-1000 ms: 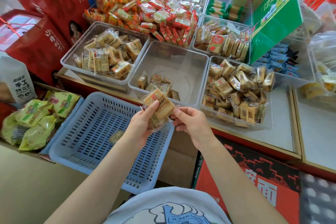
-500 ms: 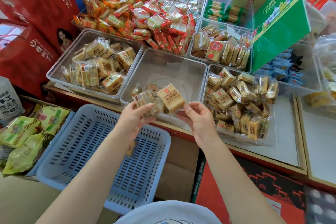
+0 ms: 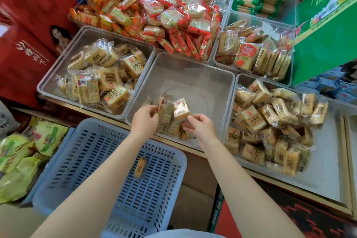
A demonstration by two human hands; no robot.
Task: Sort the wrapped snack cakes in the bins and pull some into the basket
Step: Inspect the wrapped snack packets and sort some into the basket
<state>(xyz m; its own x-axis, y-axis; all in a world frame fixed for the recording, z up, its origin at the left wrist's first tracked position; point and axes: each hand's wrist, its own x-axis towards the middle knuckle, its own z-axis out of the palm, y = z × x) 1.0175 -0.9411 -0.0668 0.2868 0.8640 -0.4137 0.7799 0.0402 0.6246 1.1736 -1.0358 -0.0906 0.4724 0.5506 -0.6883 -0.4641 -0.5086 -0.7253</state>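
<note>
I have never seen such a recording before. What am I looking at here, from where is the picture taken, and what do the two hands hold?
There is no machine here. A person wears a camera on the head, so the one picture looks forward and down over the person's own arms.

The left hand and the right hand reach into the middle clear bin, which is mostly bare. The left hand pinches a wrapped snack cake, and the right hand pinches another wrapped cake beside it. More cakes lie under the hands at the near wall of the bin.

The left bin and the right bin hold many similar cakes. Behind them is a heap of red and orange packets.

Below, nearer to the person, stands a blue basket with one cake in it.
</note>
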